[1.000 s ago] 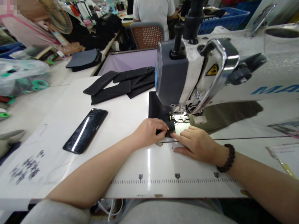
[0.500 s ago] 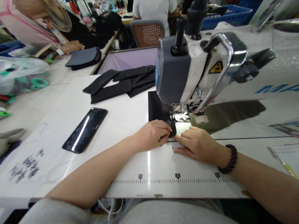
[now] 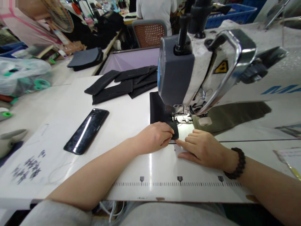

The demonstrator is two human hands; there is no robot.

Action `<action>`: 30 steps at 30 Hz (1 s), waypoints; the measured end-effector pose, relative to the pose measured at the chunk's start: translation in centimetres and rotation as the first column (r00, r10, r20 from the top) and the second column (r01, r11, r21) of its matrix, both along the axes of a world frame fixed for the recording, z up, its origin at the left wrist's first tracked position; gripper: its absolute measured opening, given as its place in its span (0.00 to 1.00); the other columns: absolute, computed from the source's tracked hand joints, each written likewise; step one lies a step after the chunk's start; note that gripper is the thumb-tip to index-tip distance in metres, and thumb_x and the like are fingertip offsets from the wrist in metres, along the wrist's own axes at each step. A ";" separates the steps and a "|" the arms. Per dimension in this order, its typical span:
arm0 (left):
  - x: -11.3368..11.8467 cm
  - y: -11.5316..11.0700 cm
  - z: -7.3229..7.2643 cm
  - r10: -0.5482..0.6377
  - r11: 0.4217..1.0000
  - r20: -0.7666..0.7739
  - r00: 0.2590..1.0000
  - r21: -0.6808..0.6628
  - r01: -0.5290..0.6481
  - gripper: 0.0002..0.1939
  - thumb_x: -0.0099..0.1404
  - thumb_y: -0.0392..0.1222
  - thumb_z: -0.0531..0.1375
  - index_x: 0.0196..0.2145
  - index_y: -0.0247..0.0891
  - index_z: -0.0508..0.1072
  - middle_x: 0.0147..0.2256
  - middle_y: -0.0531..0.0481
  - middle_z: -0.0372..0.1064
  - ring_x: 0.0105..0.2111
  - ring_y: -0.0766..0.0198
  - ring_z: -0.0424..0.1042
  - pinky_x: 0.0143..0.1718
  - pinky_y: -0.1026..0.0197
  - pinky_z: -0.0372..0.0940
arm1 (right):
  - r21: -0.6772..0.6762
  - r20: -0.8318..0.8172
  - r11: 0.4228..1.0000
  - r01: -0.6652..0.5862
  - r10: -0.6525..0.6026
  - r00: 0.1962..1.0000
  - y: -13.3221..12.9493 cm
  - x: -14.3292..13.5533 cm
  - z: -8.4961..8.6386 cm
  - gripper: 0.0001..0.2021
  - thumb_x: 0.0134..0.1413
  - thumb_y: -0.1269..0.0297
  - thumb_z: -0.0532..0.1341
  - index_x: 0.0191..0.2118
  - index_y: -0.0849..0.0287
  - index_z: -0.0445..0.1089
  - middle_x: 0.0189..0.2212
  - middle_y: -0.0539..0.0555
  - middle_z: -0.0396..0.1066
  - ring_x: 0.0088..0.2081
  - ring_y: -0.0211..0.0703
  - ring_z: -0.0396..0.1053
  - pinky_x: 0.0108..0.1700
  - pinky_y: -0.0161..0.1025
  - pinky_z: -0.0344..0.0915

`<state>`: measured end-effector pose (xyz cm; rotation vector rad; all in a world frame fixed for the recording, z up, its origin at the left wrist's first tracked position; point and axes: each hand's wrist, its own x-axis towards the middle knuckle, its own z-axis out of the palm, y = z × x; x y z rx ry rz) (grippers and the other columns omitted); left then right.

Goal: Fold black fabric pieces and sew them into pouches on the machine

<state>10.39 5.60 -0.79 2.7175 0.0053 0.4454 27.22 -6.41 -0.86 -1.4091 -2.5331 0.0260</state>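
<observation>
The fingers of the left hand (image 3: 154, 138) were drawn together, pinching the near end of the black fabric piece (image 3: 160, 108); the thumb was mostly hidden. The right hand (image 3: 205, 147) had its index fingertip at the fabric's near right corner, its thumb spread apart and its other fingers bent. The fabric lay just left of the needle area of the sewing machine (image 3: 176, 70). Its near end had shifted slightly toward the front edge of the surface (image 3: 131, 117) over the last second, suggesting that its placement was being adjusted.

Olive fabric (image 3: 232, 116) lay right of the needle area, under the machine's arm. Black fabric strips (image 3: 113, 92) overlapped toward the far edge, and a smartphone (image 3: 87, 131) lay left of the hands.

Blue letters "MA" showed on the machine, cut off by the view, near a yellow warning label (image 3: 221, 67). The ruler scale (image 3: 169, 184) along the front edge read 10, 0, 10. Dark markings (image 3: 29, 168) near the front left corner were illegible.
</observation>
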 end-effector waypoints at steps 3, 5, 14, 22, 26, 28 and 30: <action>-0.1 0.1 0.2 -0.029 0.999 -0.027 0.999 0.015 0.029 0.10 0.61 0.32 0.51 0.31 0.31 0.72 0.36 0.44 0.71 0.39 0.62 0.68 0.43 0.59 0.64 | 0.014 -0.024 1.000 -0.018 0.018 1.000 -0.2 0.2 0.2 0.19 0.58 0.55 0.48 0.36 0.64 0.69 0.20 0.51 0.65 0.23 0.38 0.59 0.29 0.38 0.53; -0.2 0.1 0.3 -0.046 0.999 -0.047 0.998 0.020 0.047 0.09 0.62 0.33 0.51 0.32 0.30 0.72 0.36 0.43 0.70 0.40 0.62 0.68 0.43 0.59 0.64 | 0.049 -0.043 0.998 -0.025 0.027 0.999 -0.2 0.3 0.3 0.18 0.58 0.56 0.48 0.36 0.65 0.69 0.20 0.51 0.64 0.23 0.38 0.59 0.29 0.38 0.53; -0.5 0.1 0.9 -0.099 0.987 -0.063 0.993 0.117 0.106 0.12 0.65 0.35 0.50 0.32 0.30 0.72 0.37 0.42 0.70 0.43 0.62 0.66 0.46 0.60 0.64 | 0.074 0.001 0.996 0.048 -0.048 0.999 0.1 0.3 -0.1 0.19 0.58 0.56 0.47 0.40 0.66 0.69 0.20 0.52 0.66 0.23 0.37 0.61 0.29 0.38 0.54; -0.2 0.3 0.5 -0.071 0.982 -0.057 0.996 0.169 0.079 0.13 0.65 0.34 0.48 0.34 0.29 0.72 0.37 0.42 0.70 0.43 0.61 0.67 0.48 0.60 0.62 | 0.015 0.002 0.991 0.130 -0.130 0.992 0.3 0.2 -0.3 0.20 0.58 0.55 0.48 0.42 0.65 0.68 0.22 0.53 0.67 0.24 0.38 0.62 0.30 0.37 0.54; 0.0 0.7 0.3 -0.002 0.991 -0.084 0.997 0.130 0.013 0.12 0.65 0.35 0.49 0.36 0.29 0.71 0.40 0.42 0.68 0.44 0.62 0.66 0.48 0.60 0.62 | -0.030 0.005 0.980 0.195 -0.195 0.981 0.7 0.3 -0.5 0.20 0.56 0.53 0.50 0.44 0.64 0.67 0.24 0.54 0.69 0.26 0.40 0.64 0.30 0.38 0.55; 0.1 1.0 0.4 0.013 0.993 -0.100 0.995 0.120 -0.001 0.12 0.65 0.34 0.49 0.37 0.29 0.71 0.41 0.42 0.68 0.44 0.62 0.66 0.48 0.60 0.63 | -0.031 0.006 0.972 0.235 -0.235 0.972 1.0 0.3 -0.6 0.20 0.55 0.53 0.51 0.44 0.64 0.67 0.25 0.54 0.70 0.27 0.42 0.66 0.31 0.39 0.57; 0.4 1.3 0.4 0.026 0.993 -0.113 0.993 0.114 -0.013 0.11 0.64 0.33 0.49 0.37 0.29 0.71 0.41 0.41 0.68 0.44 0.62 0.66 0.48 0.60 0.63 | -0.025 0.002 0.961 0.275 -0.275 0.962 1.3 0.4 -0.7 0.19 0.54 0.54 0.52 0.45 0.63 0.66 0.28 0.56 0.71 0.30 0.44 0.67 0.32 0.39 0.58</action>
